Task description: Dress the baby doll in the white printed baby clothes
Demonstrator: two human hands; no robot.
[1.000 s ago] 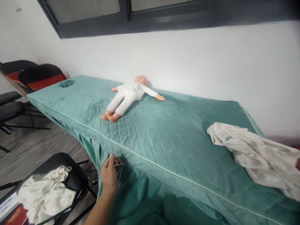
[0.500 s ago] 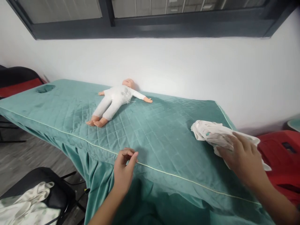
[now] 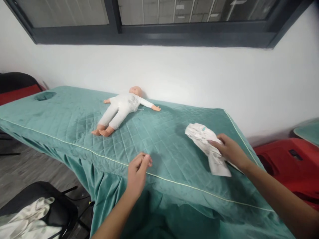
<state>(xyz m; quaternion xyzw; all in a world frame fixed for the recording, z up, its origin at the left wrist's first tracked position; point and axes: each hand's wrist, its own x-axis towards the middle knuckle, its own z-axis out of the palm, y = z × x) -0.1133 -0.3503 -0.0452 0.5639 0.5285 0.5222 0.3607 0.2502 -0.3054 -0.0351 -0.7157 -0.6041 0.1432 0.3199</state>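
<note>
My right hand grips a crumpled white cloth with a small green mark, its thumb and fingers pinched on the near side. A flat end of the cloth hangs toward the bed's front edge. My left hand is closed, fingers curled and thumb against them, over the front edge of the bed. Nothing shows in it. A baby doll in a white bodysuit with long sleeves and legs lies on its back farther off, arms spread, touched by neither hand. A grey patch marks its belly, and a thin pale stick-like thing rests beside it.
The bed has a green quilted cover and a face hole at its left end. Light patterned clothes lie on a black chair at lower left. A red plastic object stands at right. Wall and window rise behind.
My right hand has moved left and lifted the white cloth over the bed, now with a firmer pinch. My left hand has shifted slightly right, and its fingers have curled closer. The doll stays put.
</note>
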